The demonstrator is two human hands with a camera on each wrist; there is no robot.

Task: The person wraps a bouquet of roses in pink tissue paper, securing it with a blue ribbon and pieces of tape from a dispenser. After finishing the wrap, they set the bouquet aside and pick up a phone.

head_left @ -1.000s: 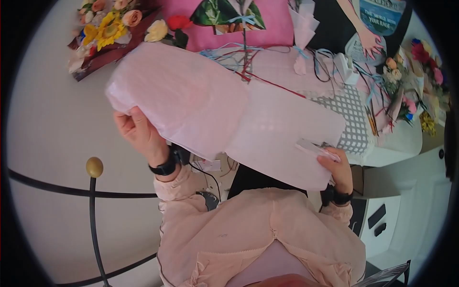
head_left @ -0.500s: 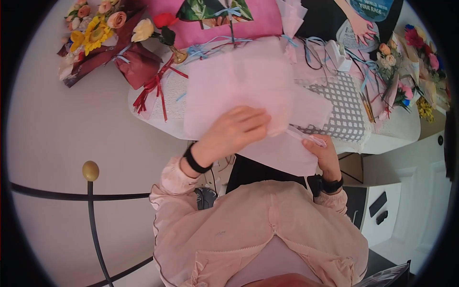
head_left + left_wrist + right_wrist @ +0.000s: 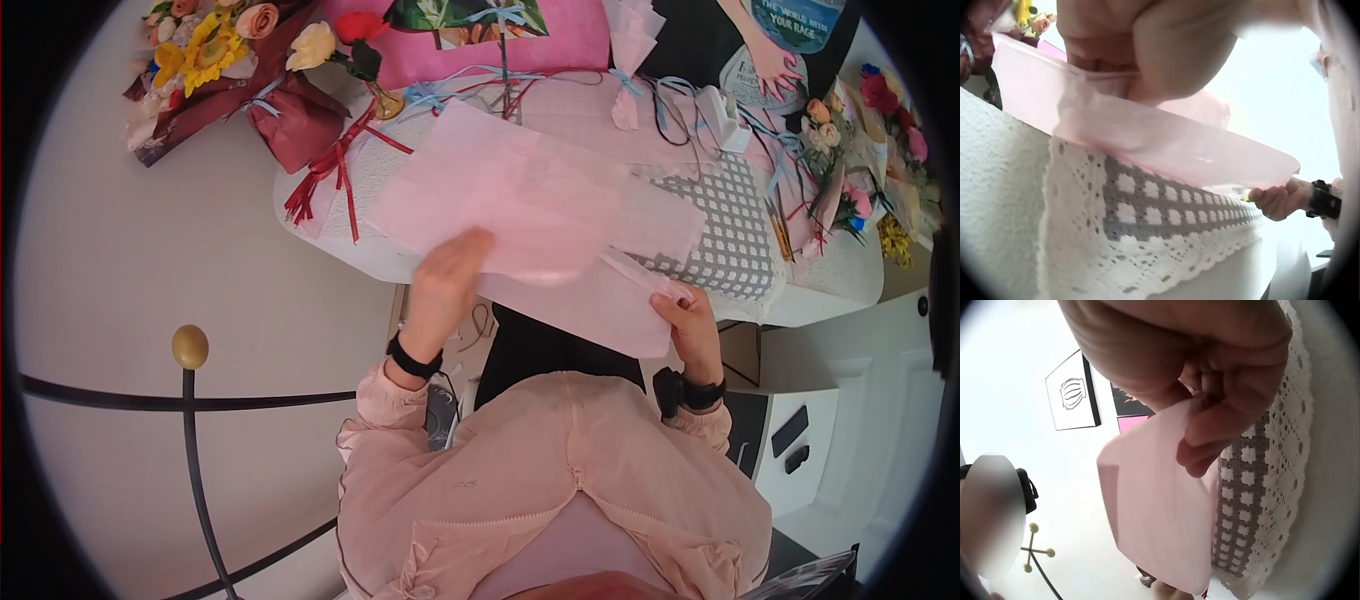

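Observation:
A pale pink sheet of wrapping paper (image 3: pixel 510 190), thin and partly see-through, is held folded over in front of the table. My left hand (image 3: pixel 450 280) grips its near edge at the left; the left wrist view shows the thumb and curled fingers on either side of the paper (image 3: pixel 1166 137). At the right end, my right hand (image 3: pixel 695 325) pinches a gathered, folded corner between thumb and fingers. In the right wrist view, the sheet (image 3: pixel 1160 494) hangs from the right hand's (image 3: pixel 1222 394) fingertips, with the left hand's fingers at its far end.
Under the paper lies a grey and white crocheted cloth (image 3: pixel 735 235) on the white table (image 3: pixel 390 255). Red ribbons (image 3: pixel 335 180) trail at the left beside a wrapped bouquet (image 3: pixel 215 75). A rose in a small gold vase (image 3: pixel 385 103), a white power strip (image 3: pixel 722 120) and more bouquets (image 3: pixel 835 155) stand behind.
My left hand first held the sheet's far left end, then swung inward over the paper and now sits back at its near left edge. The sheet has folded over; the right hand keeps its pinch.

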